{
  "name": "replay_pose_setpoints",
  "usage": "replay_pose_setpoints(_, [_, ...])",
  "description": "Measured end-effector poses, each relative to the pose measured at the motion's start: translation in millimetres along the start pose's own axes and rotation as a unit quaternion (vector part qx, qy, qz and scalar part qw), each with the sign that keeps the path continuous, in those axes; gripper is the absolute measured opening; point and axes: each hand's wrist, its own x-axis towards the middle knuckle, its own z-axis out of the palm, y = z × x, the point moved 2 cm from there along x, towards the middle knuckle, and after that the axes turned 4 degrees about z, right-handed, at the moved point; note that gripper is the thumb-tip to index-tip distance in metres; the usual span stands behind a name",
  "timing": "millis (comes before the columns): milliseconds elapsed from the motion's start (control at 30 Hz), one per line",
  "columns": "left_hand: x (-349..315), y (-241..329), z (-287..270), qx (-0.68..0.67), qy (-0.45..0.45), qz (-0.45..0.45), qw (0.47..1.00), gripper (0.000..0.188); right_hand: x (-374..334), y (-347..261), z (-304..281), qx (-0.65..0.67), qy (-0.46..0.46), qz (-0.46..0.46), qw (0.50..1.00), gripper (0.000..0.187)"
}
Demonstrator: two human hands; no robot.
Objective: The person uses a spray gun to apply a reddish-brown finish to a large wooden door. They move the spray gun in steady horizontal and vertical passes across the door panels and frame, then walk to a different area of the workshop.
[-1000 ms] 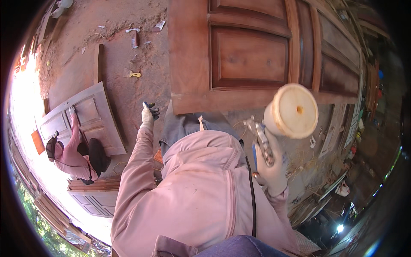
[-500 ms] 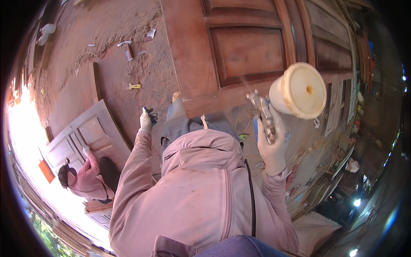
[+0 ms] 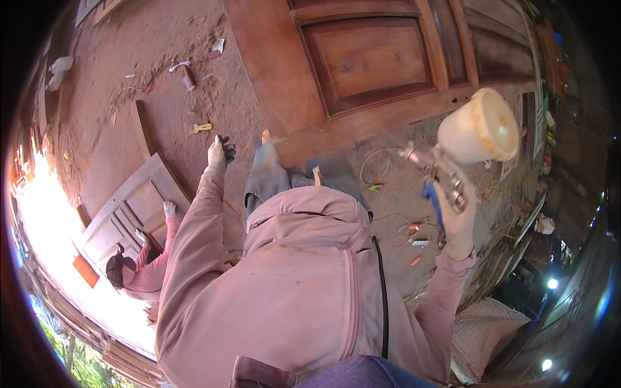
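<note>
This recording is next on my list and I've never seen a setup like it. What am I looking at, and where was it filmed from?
No machine here: a fisheye camera on a person's head looks down, bending straight edges. The pink jacket is the wearer's own. Their gloved right hand grips a metal spray gun with a pale cup. Nothing can be made out in the gloved left hand. Ahead is a panelled wooden door; a yellow-handled scraper lies on the ground. At left, another person touches a second door.

Rough reddish-brown dirt floor (image 3: 162, 52), harsh daylight (image 3: 65, 284) washing out the left side, green foliage (image 3: 90, 370) below it, a bright light (image 3: 552, 284) in the dim right
</note>
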Motion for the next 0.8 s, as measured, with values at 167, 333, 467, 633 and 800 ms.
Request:
replay_pose_setpoints(167, [-16, -13, 18, -0.039, 0.016, 0.018, 0.999, 0.049, 68, 6, -30, 0.033, 0.018, -0.097, 0.995, 0.036])
replay_pose_setpoints(333, [-54, -70, 11, -0.111, 0.121, 0.003, 0.986, 0.046, 123, 26, -57, 0.027, -0.101, -0.129, 0.986, 0.037])
replay_pose_setpoints(467, [-107, -151, 29, -0.219, 0.213, -0.009, 0.952, 0.046, 146, 62, -89, -0.010, -0.222, -0.144, 0.964, 0.043])
replay_pose_setpoints(633, [-172, -264, 102, -0.309, 0.194, -0.052, 0.930, 0.042, 167, 80, -122, -0.008, -0.338, -0.092, 0.937, 0.045])
replay_pose_setpoints(800, [-202, -309, 182, -0.288, 0.173, -0.148, 0.930, 0.043, 203, 94, -120, 0.033, -0.359, -0.136, 0.923, 0.045])
